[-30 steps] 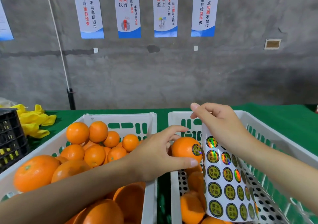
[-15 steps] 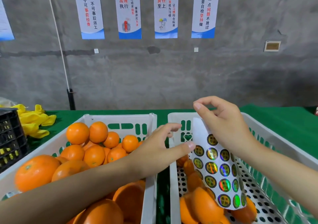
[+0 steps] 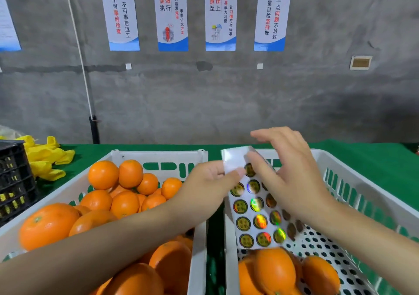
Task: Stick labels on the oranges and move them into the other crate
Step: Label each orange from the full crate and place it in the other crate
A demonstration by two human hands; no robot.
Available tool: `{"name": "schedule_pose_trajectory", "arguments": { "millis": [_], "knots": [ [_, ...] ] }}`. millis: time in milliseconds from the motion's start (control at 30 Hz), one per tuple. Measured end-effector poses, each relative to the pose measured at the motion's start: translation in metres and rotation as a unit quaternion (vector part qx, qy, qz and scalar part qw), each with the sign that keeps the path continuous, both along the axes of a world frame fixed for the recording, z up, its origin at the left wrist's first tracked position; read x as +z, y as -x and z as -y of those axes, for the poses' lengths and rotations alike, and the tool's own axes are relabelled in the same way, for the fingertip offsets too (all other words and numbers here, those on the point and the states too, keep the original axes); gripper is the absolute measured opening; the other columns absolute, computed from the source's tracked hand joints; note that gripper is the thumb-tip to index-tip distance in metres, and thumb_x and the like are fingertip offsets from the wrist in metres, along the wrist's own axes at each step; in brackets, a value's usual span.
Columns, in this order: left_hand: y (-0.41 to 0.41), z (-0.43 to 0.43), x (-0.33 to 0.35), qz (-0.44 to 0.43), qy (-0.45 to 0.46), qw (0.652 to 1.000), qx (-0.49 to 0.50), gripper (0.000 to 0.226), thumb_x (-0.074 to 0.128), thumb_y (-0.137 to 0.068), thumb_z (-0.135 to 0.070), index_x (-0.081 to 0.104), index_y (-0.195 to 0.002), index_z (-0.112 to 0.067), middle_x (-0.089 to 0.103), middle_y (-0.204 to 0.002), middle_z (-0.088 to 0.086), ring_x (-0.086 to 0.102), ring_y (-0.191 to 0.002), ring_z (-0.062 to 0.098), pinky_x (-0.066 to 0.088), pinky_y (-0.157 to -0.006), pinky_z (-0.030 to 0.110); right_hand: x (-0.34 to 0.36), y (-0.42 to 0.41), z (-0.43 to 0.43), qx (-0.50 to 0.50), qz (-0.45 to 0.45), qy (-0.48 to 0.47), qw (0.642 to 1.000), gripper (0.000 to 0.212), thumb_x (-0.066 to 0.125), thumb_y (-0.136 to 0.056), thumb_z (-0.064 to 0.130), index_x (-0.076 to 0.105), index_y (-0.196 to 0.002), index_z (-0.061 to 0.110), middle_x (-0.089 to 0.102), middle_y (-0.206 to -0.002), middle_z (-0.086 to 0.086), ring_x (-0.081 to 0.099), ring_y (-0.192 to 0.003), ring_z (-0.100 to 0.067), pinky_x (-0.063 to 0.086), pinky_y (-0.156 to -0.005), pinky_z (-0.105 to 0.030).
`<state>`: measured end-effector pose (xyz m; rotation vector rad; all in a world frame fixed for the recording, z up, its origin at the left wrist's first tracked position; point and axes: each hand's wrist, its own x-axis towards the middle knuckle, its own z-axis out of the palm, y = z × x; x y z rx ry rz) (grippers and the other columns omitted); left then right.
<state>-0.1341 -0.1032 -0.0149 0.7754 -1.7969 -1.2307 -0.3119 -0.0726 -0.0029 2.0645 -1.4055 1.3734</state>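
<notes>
Presently, the label sheet (image 3: 249, 231) is held up over the near-left corner of the right crate (image 3: 335, 158), hanging slightly tilted, with its lower edge just above the oranges (image 3: 276, 269) lying at the near end of that crate. The left hand (image 3: 204, 188) reaches across from the left crate (image 3: 158, 154) and grips the sheet at its upper left edge, with the fingers clamped on the paper between thumb and fingertips. The right hand (image 3: 292, 176) is at the top of the sheet from the right side; its fingers are stretched out and apart, and the lowest one lies on the sheet at the topmost round label (image 3: 249, 170). That hand is blurred. Rows of round shiny labels cover the sheet below the hands. The left crate is heaped with oranges (image 3: 103, 174), none of which shows a label from this view. Both crates stand side by side, just apart, on a bench (image 3: 367, 154) covered in green cloth. A black crate (image 3: 11, 176) and a heap of yellow cloth (image 3: 45, 158) sit at the far left. Four blue and white posters (image 3: 171, 14) hang on the grey wall behind.
</notes>
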Motion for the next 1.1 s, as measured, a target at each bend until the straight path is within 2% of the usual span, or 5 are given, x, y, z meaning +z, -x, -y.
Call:
{"name": "schedule_pose_trajectory", "arguments": {
  "millis": [300,533,767,967,1100],
  "knots": [
    [-0.001,0.003,0.0,0.005,-0.036,0.998,0.046,0.032,0.047,-0.105,-0.029,0.074,-0.096,-0.015,0.079,-0.091,0.006,0.074,-0.09,0.022,0.057,-0.085,0.033,-0.006,-0.002,-0.001,0.048,-0.041,-0.058,0.996,0.039,0.055,-0.088,0.052,0.074,-0.111,0.026,0.071,-0.107,0.014,0.06,-0.1,-0.002,0.052,-0.088,-0.029],
    [-0.007,-0.004,-0.002,0.071,0.031,0.996,0.051,0.037,0.047,-0.102,-0.02,0.067,-0.072,-0.028,0.066,-0.064,-0.023,0.062,-0.069,-0.011,0.045,-0.056,0.007,-0.004,-0.002,-0.001,0.068,-0.028,-0.094,0.993,0.038,0.058,-0.084,0.055,0.077,-0.105,0.03,0.072,-0.105,0.018,0.061,-0.1,0.002,0.052,-0.09,-0.028],
    [-0.01,-0.002,0.0,0.118,0.121,0.985,0.028,0.024,0.047,-0.098,-0.019,0.061,-0.08,-0.014,0.057,-0.059,-0.008,0.053,-0.058,0.001,0.044,-0.055,0.021,-0.001,0.0,-0.002,0.094,-0.08,-0.078,0.989,0.029,0.069,-0.089,0.034,0.074,-0.114,0.023,0.073,-0.11,0.01,0.065,-0.102,-0.008,0.055,-0.09,-0.036],
    [-0.012,-0.005,0.003,0.203,0.189,0.961,-0.019,0.035,0.049,-0.094,-0.024,0.061,-0.126,-0.031,0.068,-0.117,-0.006,0.062,-0.114,0.013,0.053,-0.097,0.04,0.002,0.002,-0.006,0.087,-0.126,-0.063,0.986,0.027,0.062,-0.09,0.029,0.076,-0.11,0.019,0.075,-0.102,0.006,0.067,-0.095,-0.016,0.058,-0.081,-0.04],
    [-0.011,-0.006,0.002,0.238,0.213,0.947,-0.017,0.026,0.045,-0.098,-0.029,0.06,-0.114,-0.014,0.065,-0.106,0.009,0.06,-0.1,0.025,0.049,-0.087,0.054,0.007,0.002,-0.008,0.045,-0.211,-0.079,0.973,0.036,0.047,-0.092,0.033,0.077,-0.099,0.016,0.075,-0.087,0.004,0.066,-0.081,-0.019,0.056,-0.072,-0.038]
  ]
}}
